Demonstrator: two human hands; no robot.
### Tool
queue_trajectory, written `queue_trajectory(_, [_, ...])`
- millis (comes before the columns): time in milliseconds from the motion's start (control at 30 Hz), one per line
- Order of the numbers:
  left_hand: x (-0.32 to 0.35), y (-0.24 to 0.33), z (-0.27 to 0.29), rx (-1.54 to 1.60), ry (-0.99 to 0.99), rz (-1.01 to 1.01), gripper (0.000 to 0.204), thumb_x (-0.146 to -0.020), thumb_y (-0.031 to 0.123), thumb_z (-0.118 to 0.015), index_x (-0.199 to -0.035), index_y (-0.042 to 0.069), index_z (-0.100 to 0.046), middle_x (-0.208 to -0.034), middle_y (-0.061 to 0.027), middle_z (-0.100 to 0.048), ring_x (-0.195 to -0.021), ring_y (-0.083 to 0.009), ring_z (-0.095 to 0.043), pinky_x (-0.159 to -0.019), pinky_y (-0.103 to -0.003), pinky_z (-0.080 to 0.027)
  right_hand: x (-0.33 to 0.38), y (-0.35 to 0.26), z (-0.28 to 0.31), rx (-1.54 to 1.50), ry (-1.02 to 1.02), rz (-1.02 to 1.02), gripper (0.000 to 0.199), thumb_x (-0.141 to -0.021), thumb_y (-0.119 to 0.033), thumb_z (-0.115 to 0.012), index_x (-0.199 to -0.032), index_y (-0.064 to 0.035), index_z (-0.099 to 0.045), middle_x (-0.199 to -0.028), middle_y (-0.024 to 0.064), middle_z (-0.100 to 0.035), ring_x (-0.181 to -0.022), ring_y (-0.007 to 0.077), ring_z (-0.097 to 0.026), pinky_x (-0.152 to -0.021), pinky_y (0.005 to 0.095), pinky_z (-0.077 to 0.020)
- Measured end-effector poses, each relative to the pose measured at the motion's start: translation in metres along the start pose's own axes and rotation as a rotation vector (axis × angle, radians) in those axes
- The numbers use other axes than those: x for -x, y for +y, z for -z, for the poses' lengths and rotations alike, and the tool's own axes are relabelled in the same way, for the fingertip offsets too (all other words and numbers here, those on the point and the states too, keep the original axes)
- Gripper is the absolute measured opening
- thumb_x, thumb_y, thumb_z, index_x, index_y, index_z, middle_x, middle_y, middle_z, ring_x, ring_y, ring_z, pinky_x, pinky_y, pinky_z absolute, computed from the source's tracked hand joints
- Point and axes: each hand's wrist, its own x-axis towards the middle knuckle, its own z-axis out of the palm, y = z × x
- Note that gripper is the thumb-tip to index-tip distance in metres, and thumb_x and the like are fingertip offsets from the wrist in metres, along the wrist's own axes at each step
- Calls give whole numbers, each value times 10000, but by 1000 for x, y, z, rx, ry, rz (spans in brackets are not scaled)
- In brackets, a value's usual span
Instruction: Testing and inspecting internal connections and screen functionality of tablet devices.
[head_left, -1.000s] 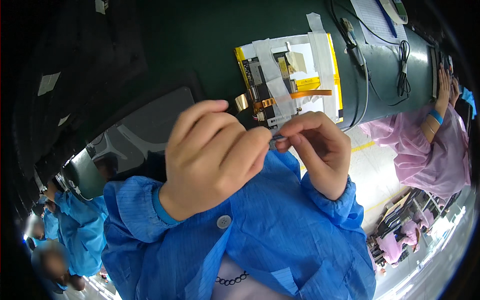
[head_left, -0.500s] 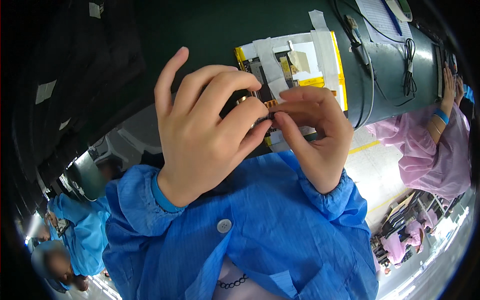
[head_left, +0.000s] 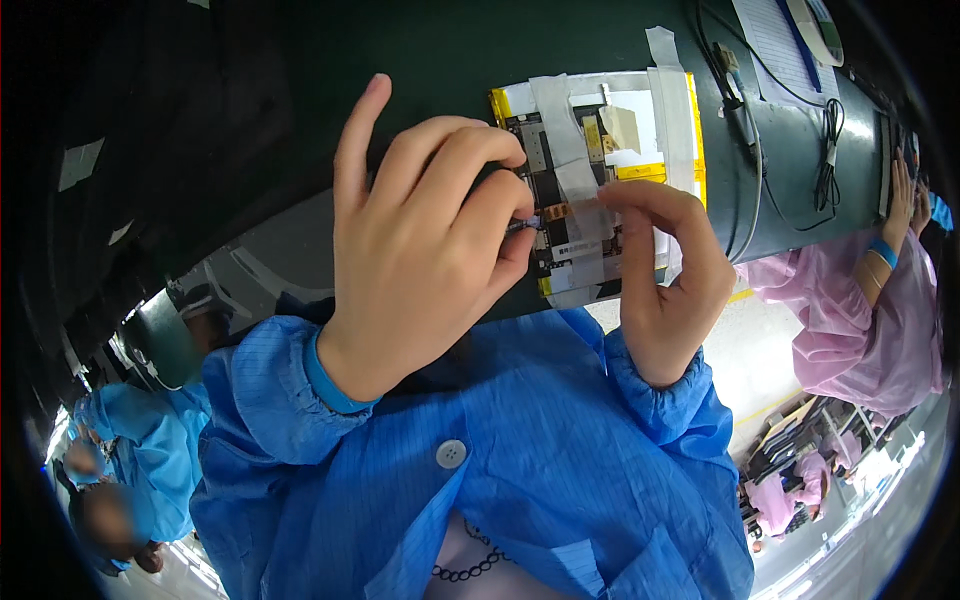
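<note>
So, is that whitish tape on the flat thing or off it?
On: pale tape strips lie across the white-and-yellow assembly, and one end sticks out past its top edge.

Dark green table (head_left: 420,50), taped circuit assembly (head_left: 598,140), grey cable (head_left: 757,190), coiled black cable (head_left: 829,160), lined paper sheet (head_left: 772,48)

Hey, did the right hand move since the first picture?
Yes: against the coiled black cable, the right hand has moved forward, up the picture.
</note>
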Motion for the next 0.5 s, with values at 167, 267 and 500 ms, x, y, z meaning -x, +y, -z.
queue_trajectory(167, [-1, 0, -1, 30, 2, 3, 178, -599, 105, -731, -711, 141, -598, -963, 27, -591, -1012, -196, -535, -1062, -468, -251, 10, 3, 1, -18, -45, -20, 181, -747, 93, -593, -888, -16, -628, -887, 115, -622, -770, 241, -606, -670, 289, -476])
queue_trajectory(267, [-3, 1, -3, 20, -15, 14, 177, -607, 105, -731, -719, 137, -597, -945, 26, -596, -1011, -194, -535, -1045, -448, -270, 19, 2, -8, 47, -87, -26, 219, -712, 81, -620, -893, -39, -639, -976, 92, -612, -854, 239, -573, -737, 308, -454])
queue_trajectory(500, [-3, 3, -6, -17, -39, 20, 181, -608, 99, -729, -723, 130, -592, -909, 27, -601, -1013, -198, -537, -1040, -443, -273, 24, 11, -13, 153, -21, 136, 296, -665, 76, -637, -922, -69, -661, -1042, 80, -610, -925, 249, -552, -797, 307, -435])
